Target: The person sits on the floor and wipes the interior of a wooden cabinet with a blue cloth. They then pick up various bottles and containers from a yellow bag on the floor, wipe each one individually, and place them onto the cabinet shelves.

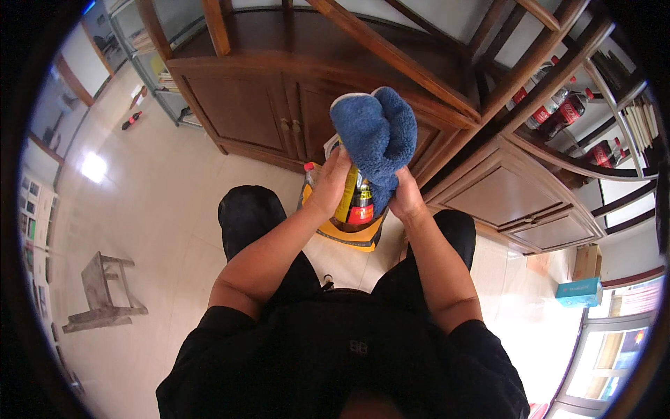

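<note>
Between my two raised hands is a large bottle of dark liquid [361,201] with a yellow, black and red label. A thick blue fleecy cloth [374,128] with a pale edge is draped over its top and down its right side. My left hand [335,178] grips the bottle's left side. My right hand [405,194] is closed on the lower part of the cloth, against the bottle's right side; its fingertips are hidden. Behind and below stands a yellow and black bag [348,238], with a red-capped clear bottle [310,173] at its left edge.
A dark wooden cabinet [233,110] stands ahead, with a shelf unit holding cola bottles [568,112] at the right. A wooden stool [99,293] lies tipped on the floor at the left, and a cola bottle [132,120] lies farther off. A blue box [579,292] is at the right.
</note>
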The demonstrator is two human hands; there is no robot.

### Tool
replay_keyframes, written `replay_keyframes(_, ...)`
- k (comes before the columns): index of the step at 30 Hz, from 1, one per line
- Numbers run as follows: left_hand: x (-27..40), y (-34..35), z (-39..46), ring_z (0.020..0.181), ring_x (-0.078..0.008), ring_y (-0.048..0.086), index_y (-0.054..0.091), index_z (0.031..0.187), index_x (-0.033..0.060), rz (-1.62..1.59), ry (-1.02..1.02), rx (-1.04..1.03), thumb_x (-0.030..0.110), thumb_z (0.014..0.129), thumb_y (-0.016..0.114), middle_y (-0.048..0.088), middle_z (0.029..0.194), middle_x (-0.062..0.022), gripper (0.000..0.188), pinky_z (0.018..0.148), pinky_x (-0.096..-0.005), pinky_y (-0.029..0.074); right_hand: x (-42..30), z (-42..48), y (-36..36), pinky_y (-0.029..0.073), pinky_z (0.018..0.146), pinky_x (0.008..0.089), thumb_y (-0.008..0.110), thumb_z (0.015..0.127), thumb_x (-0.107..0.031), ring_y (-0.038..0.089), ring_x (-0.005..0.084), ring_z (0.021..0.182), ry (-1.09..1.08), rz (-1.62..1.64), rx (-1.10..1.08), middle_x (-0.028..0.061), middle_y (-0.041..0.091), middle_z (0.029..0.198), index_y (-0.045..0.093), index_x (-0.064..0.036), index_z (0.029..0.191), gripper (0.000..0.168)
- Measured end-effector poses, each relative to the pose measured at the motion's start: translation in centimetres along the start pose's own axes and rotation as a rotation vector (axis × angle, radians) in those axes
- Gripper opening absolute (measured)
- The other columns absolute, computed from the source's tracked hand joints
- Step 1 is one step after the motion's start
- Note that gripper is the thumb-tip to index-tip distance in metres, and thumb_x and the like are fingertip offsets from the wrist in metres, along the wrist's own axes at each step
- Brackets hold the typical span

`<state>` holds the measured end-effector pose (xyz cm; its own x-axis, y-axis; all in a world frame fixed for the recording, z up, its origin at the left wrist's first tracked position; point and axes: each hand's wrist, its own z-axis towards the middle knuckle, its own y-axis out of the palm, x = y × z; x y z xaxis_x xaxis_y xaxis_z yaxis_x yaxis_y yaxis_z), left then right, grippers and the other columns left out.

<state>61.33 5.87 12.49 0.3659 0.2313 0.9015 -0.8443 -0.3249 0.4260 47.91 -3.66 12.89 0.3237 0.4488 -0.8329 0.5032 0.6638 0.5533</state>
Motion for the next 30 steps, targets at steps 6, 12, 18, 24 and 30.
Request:
replay_keyframes(6, 2.0, -1.5, 2.2, 0.095, -0.0086, 0.057, 0.049, 0.126, 0.0058, -0.116, 0.126, -0.034, 0.046, 0.104, 0.037, 0.06, 0.107, -0.0021, 0.047, 0.086, -0.026, 0.048, 2.4, -0.2, 1.4, 0.037, 0.11, 0.0458, 0.048, 0.097, -0.046, 0.052, 0.0288, 0.124, 0.212, 0.201, 0.198, 0.0135, 0.052, 0.139, 0.047, -0.006, 0.138, 0.057)
replay_keyframes(12, 2.7, -1.2, 2.1, 0.097, -0.012, 0.058, 0.046, 0.124, 0.0044, 0.259, 0.461, 0.026, 0.046, 0.097, 0.054, 0.059, 0.109, -0.0062, 0.05, 0.086, -0.027, 0.047, 3.5, -0.7, 2.7, 0.031, 0.113, 0.0504, 0.045, 0.095, -0.056, 0.048, 0.0322, 0.128, 0.365, 0.581, 0.062, 0.0148, 0.049, 0.141, 0.045, -0.007, 0.14, 0.067)
replay_keyframes(18, 3.6, 0.4, 1.2, 0.103, -0.0202, 0.06, 0.043, 0.125, 0.0014, 0.613, 0.547, -0.114, 0.044, 0.075, 0.08, 0.059, 0.113, -0.013, 0.075, 0.087, -0.0327, 0.049, 3.0, -1.7, 1.2, 0.036, 0.11, 0.049, 0.051, 0.095, -0.044, 0.052, 0.0297, 0.123, 0.243, 0.506, 0.189, 0.012, 0.055, 0.134, 0.051, -0.008, 0.134, 0.053)
replay_keyframes(24, 3.6, 2.8, 0.5, 0.099, -0.0344, 0.063, 0.04, 0.122, 0.0029, 0.908, 0.674, -0.01, 0.025, 0.064, 0.086, 0.058, 0.11, -0.0176, 0.077, 0.083, -0.0417, 0.051, 1.1, -2.6, -0.3, 0.039, 0.109, 0.0473, 0.054, 0.095, -0.033, 0.057, 0.0276, 0.116, 0.109, 0.417, 0.292, 0.0107, 0.061, 0.127, 0.055, -0.007, 0.127, 0.041)
replay_keyframes(30, 5.6, 6.1, 1.7, 0.101, -0.0279, 0.063, 0.045, 0.123, 0.0007, 0.726, 0.631, -0.09, 0.021, 0.068, 0.084, 0.062, 0.108, -0.0149, 0.07, 0.088, -0.0371, 0.051, -1.3, -3.6, -1.7, 0.044, 0.104, 0.0464, 0.054, 0.095, -0.029, 0.061, 0.0295, 0.111, 0.011, 0.371, 0.361, 0.0146, 0.063, 0.122, 0.056, -0.003, 0.125, 0.039)
